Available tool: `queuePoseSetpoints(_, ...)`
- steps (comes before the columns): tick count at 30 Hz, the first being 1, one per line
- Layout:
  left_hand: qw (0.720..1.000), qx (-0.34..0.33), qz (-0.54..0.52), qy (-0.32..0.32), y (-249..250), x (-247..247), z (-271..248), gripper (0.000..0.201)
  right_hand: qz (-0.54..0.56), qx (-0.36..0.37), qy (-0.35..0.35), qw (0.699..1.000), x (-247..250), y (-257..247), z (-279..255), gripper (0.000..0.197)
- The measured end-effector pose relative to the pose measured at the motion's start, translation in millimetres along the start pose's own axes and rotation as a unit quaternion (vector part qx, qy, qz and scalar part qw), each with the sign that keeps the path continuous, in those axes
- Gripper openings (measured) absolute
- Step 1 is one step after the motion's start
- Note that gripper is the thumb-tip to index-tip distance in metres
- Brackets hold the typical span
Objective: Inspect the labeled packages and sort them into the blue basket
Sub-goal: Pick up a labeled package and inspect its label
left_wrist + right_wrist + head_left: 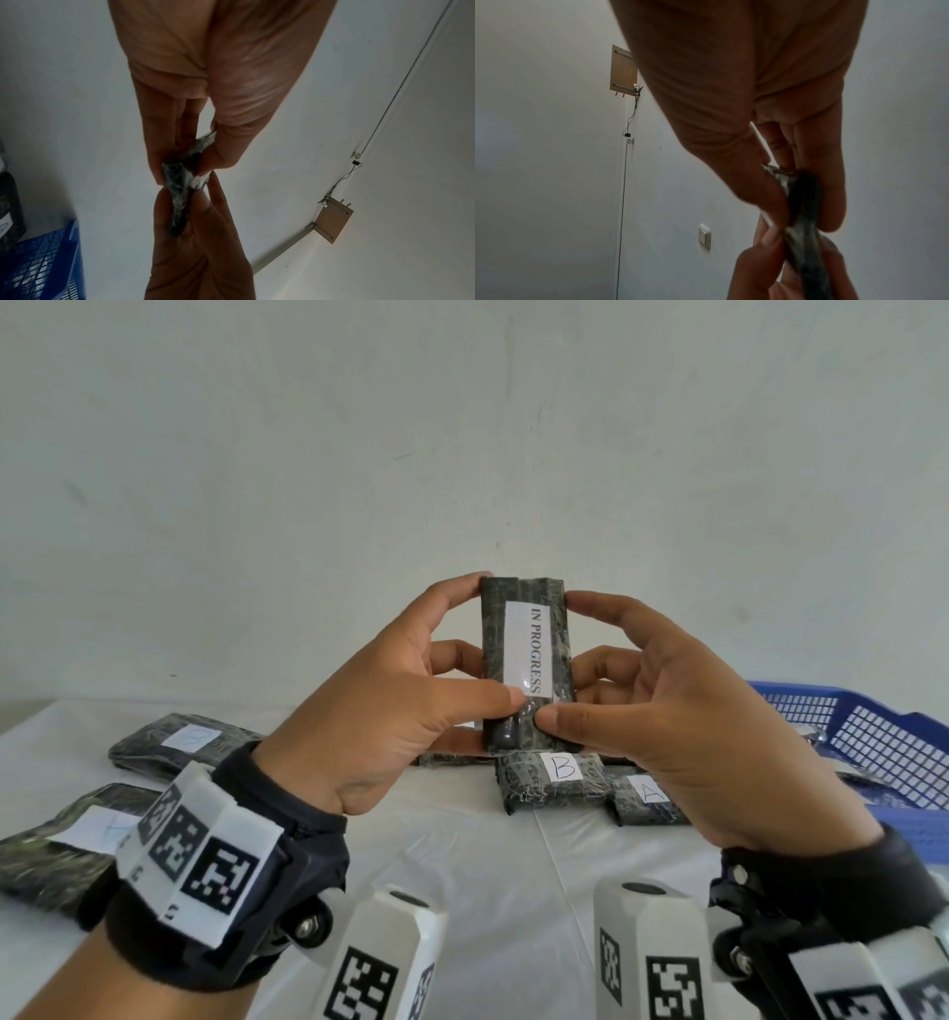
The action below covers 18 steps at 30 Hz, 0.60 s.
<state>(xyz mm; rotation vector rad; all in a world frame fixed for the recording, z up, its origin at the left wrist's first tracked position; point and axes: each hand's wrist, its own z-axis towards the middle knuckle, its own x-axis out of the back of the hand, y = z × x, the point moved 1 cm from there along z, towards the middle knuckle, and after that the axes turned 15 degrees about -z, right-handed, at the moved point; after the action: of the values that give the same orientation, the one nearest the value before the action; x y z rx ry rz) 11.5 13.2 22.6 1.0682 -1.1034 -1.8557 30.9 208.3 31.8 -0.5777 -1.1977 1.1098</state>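
The package (pixel 526 665) stands upright in the air above the table (pixel 513 865), label facing the wearer and reading "IN PROGRESS". The left hand (pixel 390 706) and right hand (pixel 683 726) both pinch it, thumbs on the lower front face and fingers curled round its long edges and back. It appears thin, light and slightly pliable; the glossy dark wrap probably offers little friction. Grip by the long edges, clear of the label, with moderate pressure. One hand likely suffices for transfer. The blue basket (pixel 873 742) sits near, on the right, with other packages lying on the table.
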Motion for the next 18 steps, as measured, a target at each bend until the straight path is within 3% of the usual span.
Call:
queuePoseSetpoints(6,1.000,-0.001,-0.028,0.006,-0.3,1.1,1.4,0.076,-0.016,0.015,-0.014,1.000,3.2,4.9,1.1,0.098)
queuePoseSetpoints(10,0.992,0.071,-0.102,-0.015,0.8,2.8,0.2,0.063,-0.077,0.037,-0.062,0.994,1.8,9.2,0.5,0.117)
queuePoseSetpoints(12,0.987,0.104,-0.121,-0.036,-0.7,4.5,1.5,0.051,-0.081,0.055,-0.068,0.993,1.5,9.1,0.3,0.110)
queuePoseSetpoints(14,0.983,0.118,-0.132,-0.052,-2.3,5.9,3.1,0.046,-0.068,0.079,-0.058,0.993,1.1,8.0,0.3,0.088)
queuePoseSetpoints(18,0.992,0.088,-0.058,-0.075,-5.0,4.7,3.7,0.031,-0.062,0.088,-0.004,0.994,2.7,10.0,1.3,0.061)
